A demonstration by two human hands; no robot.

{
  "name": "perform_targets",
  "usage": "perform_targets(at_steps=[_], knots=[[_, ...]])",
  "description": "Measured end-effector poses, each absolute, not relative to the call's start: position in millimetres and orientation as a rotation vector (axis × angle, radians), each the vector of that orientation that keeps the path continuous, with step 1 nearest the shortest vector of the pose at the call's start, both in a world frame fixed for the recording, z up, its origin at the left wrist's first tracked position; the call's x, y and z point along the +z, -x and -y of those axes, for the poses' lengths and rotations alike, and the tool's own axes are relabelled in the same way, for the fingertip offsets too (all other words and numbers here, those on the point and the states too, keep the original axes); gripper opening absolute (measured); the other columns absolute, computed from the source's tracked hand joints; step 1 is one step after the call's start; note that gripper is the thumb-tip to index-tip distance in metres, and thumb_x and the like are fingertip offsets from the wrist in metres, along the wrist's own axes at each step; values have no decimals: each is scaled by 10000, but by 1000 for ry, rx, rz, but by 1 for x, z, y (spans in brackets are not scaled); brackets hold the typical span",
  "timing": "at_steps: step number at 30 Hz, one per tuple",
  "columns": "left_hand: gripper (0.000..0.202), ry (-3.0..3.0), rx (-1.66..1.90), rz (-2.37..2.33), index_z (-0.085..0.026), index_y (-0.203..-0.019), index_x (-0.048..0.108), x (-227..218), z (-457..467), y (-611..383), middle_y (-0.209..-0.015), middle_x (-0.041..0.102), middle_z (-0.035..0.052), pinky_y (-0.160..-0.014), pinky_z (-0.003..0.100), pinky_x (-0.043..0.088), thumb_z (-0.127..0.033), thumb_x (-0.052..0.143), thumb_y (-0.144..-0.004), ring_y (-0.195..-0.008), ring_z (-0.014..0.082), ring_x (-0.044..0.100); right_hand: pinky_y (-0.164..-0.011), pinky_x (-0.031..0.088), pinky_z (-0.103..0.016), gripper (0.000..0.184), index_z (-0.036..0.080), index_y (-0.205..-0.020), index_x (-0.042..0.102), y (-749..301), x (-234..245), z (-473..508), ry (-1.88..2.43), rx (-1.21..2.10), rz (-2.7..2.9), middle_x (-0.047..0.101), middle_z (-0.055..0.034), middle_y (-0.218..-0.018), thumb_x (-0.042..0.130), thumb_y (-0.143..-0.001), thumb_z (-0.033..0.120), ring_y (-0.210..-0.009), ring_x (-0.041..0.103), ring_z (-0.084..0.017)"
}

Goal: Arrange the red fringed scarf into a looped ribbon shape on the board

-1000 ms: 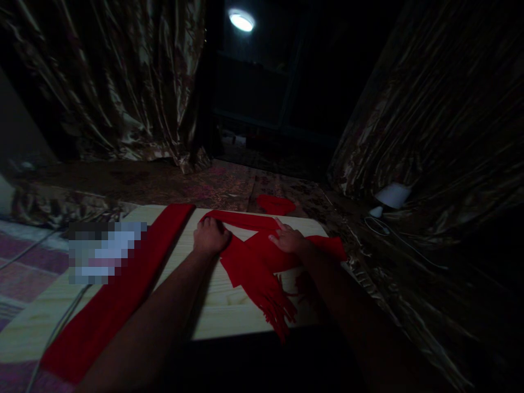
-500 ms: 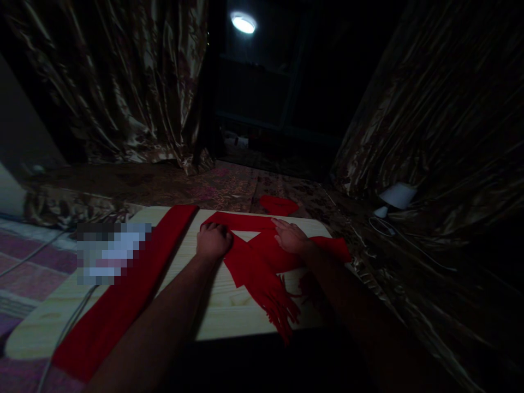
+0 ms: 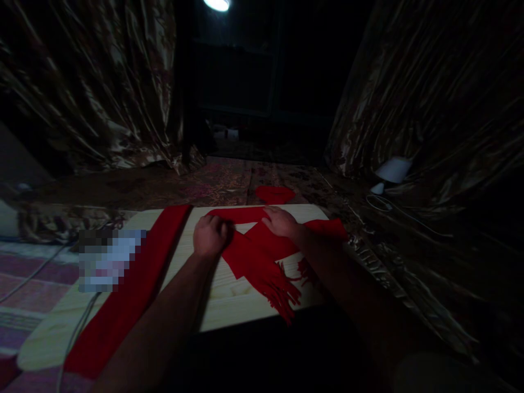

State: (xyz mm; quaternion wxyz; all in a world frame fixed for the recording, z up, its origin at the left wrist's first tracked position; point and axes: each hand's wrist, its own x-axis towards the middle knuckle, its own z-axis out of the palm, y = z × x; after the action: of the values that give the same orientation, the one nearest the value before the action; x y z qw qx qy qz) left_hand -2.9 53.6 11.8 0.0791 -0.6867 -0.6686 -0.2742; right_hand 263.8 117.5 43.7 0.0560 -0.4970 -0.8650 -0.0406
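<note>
A red scarf (image 3: 257,254) with a fringed end lies folded across the pale wooden board (image 3: 229,305), its lengths crossing at angles. At the scarf's left bend, the fingers of my left hand (image 3: 210,234) are curled in and closed on the cloth. My right hand (image 3: 282,221) rests on the upper part of the scarf, fingers stretched out flat. The fringe hangs past the board's near edge. Part of the scarf's right side is hidden beneath my right forearm.
A long red folded cloth (image 3: 135,289) runs along the board's left side, beside a blurred-out object (image 3: 112,262) with a cable. Another red piece (image 3: 275,194) lies beyond the far edge. A small white lamp (image 3: 393,170) stands at right, near patterned curtains (image 3: 139,109).
The view has shifted, so the board and scarf sit slightly higher and further left. My left fingers are more curled on the cloth. My right hand still lies on the scarf.
</note>
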Motion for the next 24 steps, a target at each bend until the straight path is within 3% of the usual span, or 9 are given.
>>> perform_targets(at_steps=[4,6,9,12,15,17,20,24], knots=[[681,2182,-591,2128,-246,-1533,440,5,-59,1,-1606,395,111,-1180,593,239,-596,328,-958,-1496,356,282,-1243,120,-504,768,230,-1627,210,-261,21,-117,1685,172,2633,124,-63,-1697,260,-991,656,-1561,106,-270],[749,2233,-392,2267,-269,-1586,336,3,-63,0,-1664,270,95,-1179,655,176,-661,252,-953,-1535,369,185,-1235,77,-550,761,296,-1632,157,-264,14,-119,1755,264,2597,65,-17,-1703,211,-983,691,-1568,37,-259],[785,2226,-244,2341,-294,-1615,240,2,-68,-1,-1690,172,70,-1186,652,158,-695,183,-942,-1554,361,108,-1233,69,-551,747,327,-1629,135,-269,13,-121,1758,314,2581,39,4,-1704,211,-984,694,-1569,4,-240],[797,2218,-203,2355,-306,-1620,212,3,-68,-1,-1696,142,62,-1181,658,160,-709,162,-934,-1553,381,75,-1224,116,-560,711,279,-1614,244,-270,21,-116,1735,263,2574,146,-54,-1695,296,-1000,633,-1558,115,-269],[817,2241,-213,2336,-292,-1625,193,3,-67,0,-1697,128,80,-1177,663,154,-719,154,-930,-1551,396,60,-1195,258,-462,522,193,-1441,554,-269,28,-98,1618,87,2471,483,-132,-1540,410,-1012,453,-1421,422,-264],[827,2255,-223,2322,-288,-1627,181,3,-67,0,-1698,121,89,-1178,663,146,-728,157,-927,-1551,400,55,-1115,374,-359,388,182,-1258,684,-267,32,-81,1483,79,2446,656,-121,-1341,435,-1006,341,-1256,575,-221],[831,2252,-215,2324,-294,-1627,174,4,-66,-1,-1698,120,89,-1175,666,146,-735,168,-923,-1551,399,57,-1052,434,-312,327,185,-1192,716,-261,35,-62,1267,171,2532,714,-89,-1239,496,-979,297,-1181,625,-203],[821,2245,-203,2346,-302,-1626,167,5,-67,-1,-1698,120,79,-1172,666,157,-728,170,-924,-1552,391,65,-1137,387,-350,415,171,-1343,647,-248,37,-56,1126,286,2703,628,-103,-1401,471,-1000,326,-1333,545,-211]])
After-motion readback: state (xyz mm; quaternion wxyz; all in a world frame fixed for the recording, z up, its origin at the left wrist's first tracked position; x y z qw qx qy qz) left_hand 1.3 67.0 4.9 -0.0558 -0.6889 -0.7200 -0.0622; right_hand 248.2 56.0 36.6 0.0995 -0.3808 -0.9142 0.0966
